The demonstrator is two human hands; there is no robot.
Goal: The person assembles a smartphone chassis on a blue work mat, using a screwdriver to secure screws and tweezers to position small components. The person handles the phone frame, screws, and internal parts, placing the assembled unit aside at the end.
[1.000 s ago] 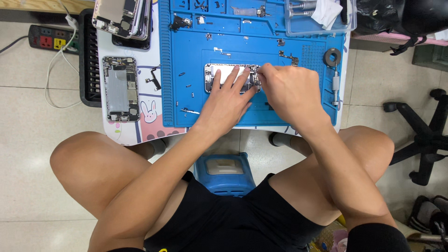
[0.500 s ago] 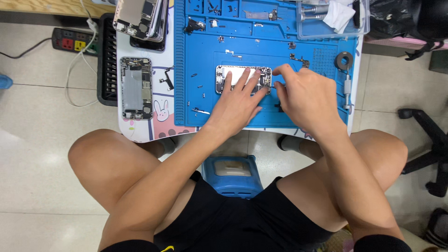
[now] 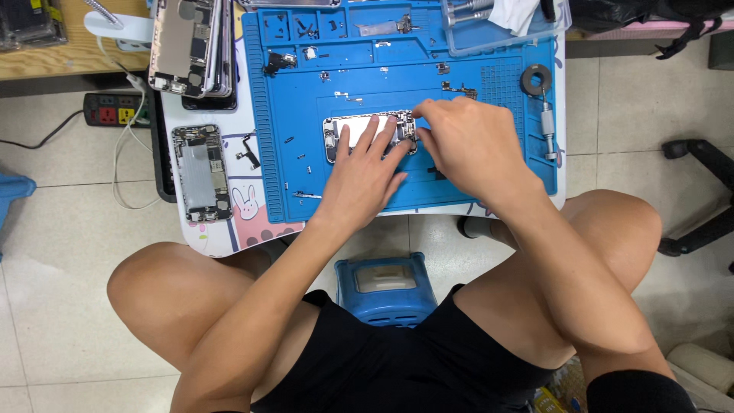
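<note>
While the left hand [image 3: 365, 177] lay flat with fingers spread on the opened phone [image 3: 359, 131], the right hand [image 3: 466, 145] pinched at its right end, over the blue mat [image 3: 459, 195] on a small table above tiled floor [image 3: 61, 291].

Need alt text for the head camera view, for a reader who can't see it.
Seen from above, a seated person's left hand presses flat on an opened phone chassis on a blue repair mat, while the right hand works at its right end. Another opened phone lies left of the mat.
</note>
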